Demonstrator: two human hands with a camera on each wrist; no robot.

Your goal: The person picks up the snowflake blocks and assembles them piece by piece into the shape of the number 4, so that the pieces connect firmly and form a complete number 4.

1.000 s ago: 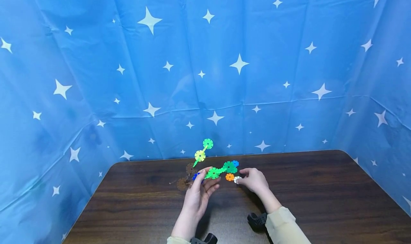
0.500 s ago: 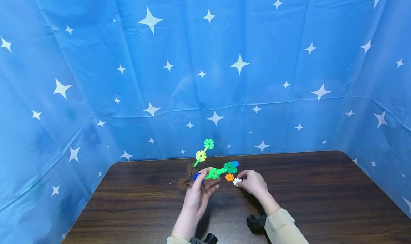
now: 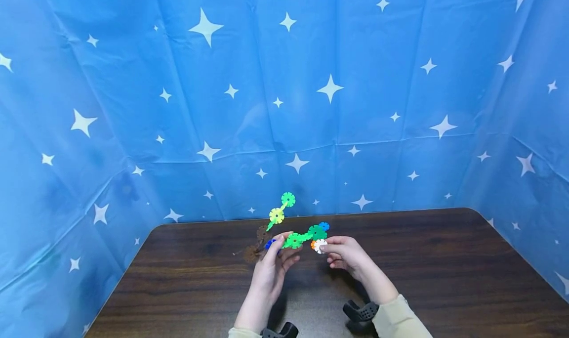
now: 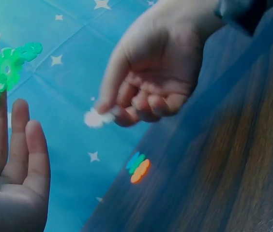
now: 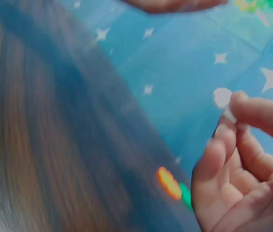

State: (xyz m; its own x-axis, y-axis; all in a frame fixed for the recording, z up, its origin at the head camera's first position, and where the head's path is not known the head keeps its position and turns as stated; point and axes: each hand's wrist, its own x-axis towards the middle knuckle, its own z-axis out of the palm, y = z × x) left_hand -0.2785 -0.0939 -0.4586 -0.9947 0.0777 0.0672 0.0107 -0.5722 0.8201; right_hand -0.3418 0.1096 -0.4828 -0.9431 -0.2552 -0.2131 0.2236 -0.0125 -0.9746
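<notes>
My left hand (image 3: pixel 269 271) holds a chain of linked notched snowflake discs off the table, with a light green disc (image 3: pixel 294 240) at its right. A yellow disc (image 3: pixel 276 215) and a green disc (image 3: pixel 288 199) stick up from its far end. Brown discs (image 3: pixel 251 253) and a dark blue disc (image 3: pixel 269 244) show beside the left thumb; how they join is hidden. My right hand (image 3: pixel 348 255) pinches a white snowflake disc (image 3: pixel 319 246) between thumb and fingers, raised above the table. In the right wrist view this white disc (image 5: pixel 221 97) is blurred at the fingertips.
On the wooden table (image 3: pixel 422 259) lie an orange disc (image 5: pixel 169 182), a dark green disc (image 3: pixel 317 232) and a blue disc (image 3: pixel 325 226), close together near the right hand. A blue star-printed cloth (image 3: pixel 302 105) hangs behind the table.
My right hand has lifted the white disc off the table and brought it slightly left, in front of the orange disc in the head view. The left hand has barely moved with its chain.
</notes>
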